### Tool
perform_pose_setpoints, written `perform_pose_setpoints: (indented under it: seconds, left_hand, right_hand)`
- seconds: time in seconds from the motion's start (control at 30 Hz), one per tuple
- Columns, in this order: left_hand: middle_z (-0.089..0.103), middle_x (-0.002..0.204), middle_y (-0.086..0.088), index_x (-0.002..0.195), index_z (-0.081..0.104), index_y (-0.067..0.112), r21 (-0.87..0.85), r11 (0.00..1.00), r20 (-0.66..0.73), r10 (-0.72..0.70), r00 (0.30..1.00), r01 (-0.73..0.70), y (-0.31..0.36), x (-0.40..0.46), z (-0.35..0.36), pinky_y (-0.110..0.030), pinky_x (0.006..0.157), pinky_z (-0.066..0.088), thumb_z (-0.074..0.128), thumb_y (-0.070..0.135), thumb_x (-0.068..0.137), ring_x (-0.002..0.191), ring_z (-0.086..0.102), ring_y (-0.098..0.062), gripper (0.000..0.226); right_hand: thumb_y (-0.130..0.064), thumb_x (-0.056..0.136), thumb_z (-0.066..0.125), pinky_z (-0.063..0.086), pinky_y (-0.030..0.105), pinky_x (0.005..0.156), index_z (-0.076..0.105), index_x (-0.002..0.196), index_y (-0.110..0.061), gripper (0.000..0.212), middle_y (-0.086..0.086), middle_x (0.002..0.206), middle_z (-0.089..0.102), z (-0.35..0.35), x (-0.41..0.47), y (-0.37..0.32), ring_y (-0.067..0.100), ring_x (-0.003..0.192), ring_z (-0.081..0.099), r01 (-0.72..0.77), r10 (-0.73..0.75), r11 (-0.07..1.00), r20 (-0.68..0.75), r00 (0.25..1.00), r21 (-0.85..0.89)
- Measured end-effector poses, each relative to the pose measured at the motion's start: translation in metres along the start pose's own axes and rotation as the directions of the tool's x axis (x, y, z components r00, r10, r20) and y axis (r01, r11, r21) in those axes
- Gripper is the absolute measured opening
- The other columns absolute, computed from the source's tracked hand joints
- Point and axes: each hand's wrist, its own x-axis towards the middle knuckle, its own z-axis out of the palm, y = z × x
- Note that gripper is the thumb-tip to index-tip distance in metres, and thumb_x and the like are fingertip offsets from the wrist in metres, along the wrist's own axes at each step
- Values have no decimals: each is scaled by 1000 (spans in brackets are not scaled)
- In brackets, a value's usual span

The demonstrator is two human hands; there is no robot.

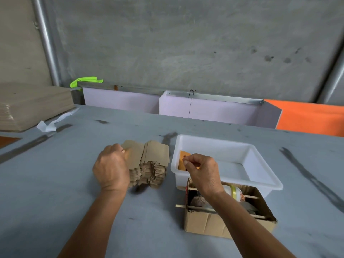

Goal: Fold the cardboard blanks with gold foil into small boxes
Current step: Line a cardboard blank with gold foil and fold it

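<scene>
While the left hand (pixel 111 165) lay curled over the near-left side of the stack of cardboard blanks (pixel 149 164), its fingers hidden behind the top sheets so that I could not tell whether it gripped one, the right hand (pixel 202 172) hung above the near-left corner of the white tray (pixel 256 151), fingers loosely curled, thumb and forefinger close together, with nothing clearly held. The stack stood near the middle of the table (pixel 74 202), just left of the tray; a gold-orange piece (pixel 183 159), probably a folded box, lay inside the tray's left end.

To take the next blank cleanly, the left hand would do best to lift a single top sheet at its edge, not several.

The blanks lay flat, brown side up, their long axis running from the near edge towards the far edge, stepped tabs nearest the person.
</scene>
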Motion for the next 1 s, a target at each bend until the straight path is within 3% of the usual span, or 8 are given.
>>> perform_pose_setpoints:
  seconds: [0.23, 0.4, 0.47, 0.57, 0.7, 0.77, 0.87, 1.0]
  left_hand:
    - [60, 72, -21, 71, 61, -3, -151, 978, -157, 121, 980, -145, 11, 1, -11, -41, 56, 43, 69, 2, 80, 62, 56, -39, 13]
    - [66, 71, -13, 77, 67, 2, -357, 928, -163, 52, 985, -108, 27, -4, -21, -33, 60, 47, 68, 13, 84, 63, 59, -33, 13]
    - [67, 72, -10, 81, 69, 6, -525, 851, -58, -45, 997, 8, 36, -7, -25, -34, 63, 53, 66, 15, 87, 65, 63, -31, 12]
    - [66, 73, 0, 87, 69, 11, -740, 612, 221, -172, 960, 280, 50, -14, -31, -28, 55, 58, 65, 13, 88, 59, 67, -14, 5]
    - [64, 73, -3, 87, 65, 5, -788, 368, 480, -135, 867, 494, 61, -31, -37, -21, 46, 54, 65, 6, 86, 58, 61, -17, 1]
    - [62, 64, -2, 78, 63, 11, -775, 336, 534, -105, 839, 535, 63, -42, -38, -21, 44, 53, 65, 4, 86, 52, 59, -16, 11]
    - [60, 71, -6, 76, 64, 12, -733, 332, 607, -75, 791, 593, 66, -58, -37, -22, 44, 52, 65, 6, 86, 53, 57, -18, 12]
    - [62, 75, -9, 78, 66, 14, -699, 310, 675, -9, 737, 644, 69, -78, -36, -26, 46, 54, 63, 10, 88, 49, 59, -16, 11]
  right_hand:
    - [-9, 89, 63, 45, 4, 63, 74, 83, -9, 13, -13, 71, 64, -4, -5, -8, -7, 65, 58, 25, -24, 999, -24, 999, 46]
    - [-14, 88, 64, 48, 11, 59, 74, 82, -14, 11, -1, 80, 72, -14, -8, -17, 1, 62, 60, -56, 59, 983, -11, 998, 177]
    - [-16, 88, 66, 47, 9, 57, 73, 93, -15, 9, -2, 88, 72, -20, -8, -21, -1, 62, 62, -94, 100, 973, -19, 995, 213]
    - [-21, 86, 68, 49, 15, 59, 66, 114, -16, 29, -5, 100, 69, -32, -10, -28, 2, 69, 65, -133, 149, 946, -32, 988, 294]
    - [-21, 85, 70, 46, 15, 54, 55, 129, -13, 47, -1, 106, 68, -56, -22, -31, 3, 69, 65, -191, 221, 903, -35, 975, 384]
    - [-21, 85, 70, 45, 16, 56, 57, 125, -16, 43, -4, 104, 67, -67, -32, -28, 2, 68, 64, -203, 240, 908, -60, 969, 367]
    - [-21, 83, 72, 46, 21, 66, 64, 114, -22, 32, -13, 102, 64, -83, -47, -19, 8, 82, 65, -201, 247, 938, -137, 959, 281]
    - [-5, 83, 70, 40, 14, 44, 71, 99, -15, 19, -4, 75, 65, -103, -71, -10, 2, 43, 49, -188, 240, 921, -116, 964, 342]
